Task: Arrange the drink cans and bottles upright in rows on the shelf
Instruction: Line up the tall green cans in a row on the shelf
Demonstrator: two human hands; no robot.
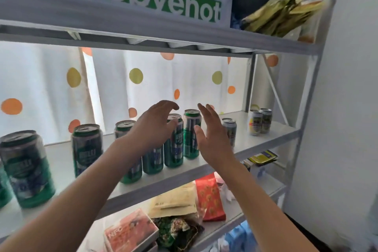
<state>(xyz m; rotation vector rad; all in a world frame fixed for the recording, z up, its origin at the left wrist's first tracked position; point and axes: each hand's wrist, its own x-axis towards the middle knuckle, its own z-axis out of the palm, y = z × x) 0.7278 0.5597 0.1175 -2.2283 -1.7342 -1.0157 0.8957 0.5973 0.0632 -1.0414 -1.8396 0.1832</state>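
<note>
Tall green aluminium cans (191, 133), upright along white metal shelf (263, 139) front edge | left hand (157, 127), right hand (212, 135): fingers spread, gripping nothing | cans probably rigid, smooth, tippable; grasp mid-wall

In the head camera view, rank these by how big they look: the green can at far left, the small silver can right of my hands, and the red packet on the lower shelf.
1. Green can at far left, though it is nearest the camera.
2. Red foil packet.
3. Small silver can, set farther back.
</note>
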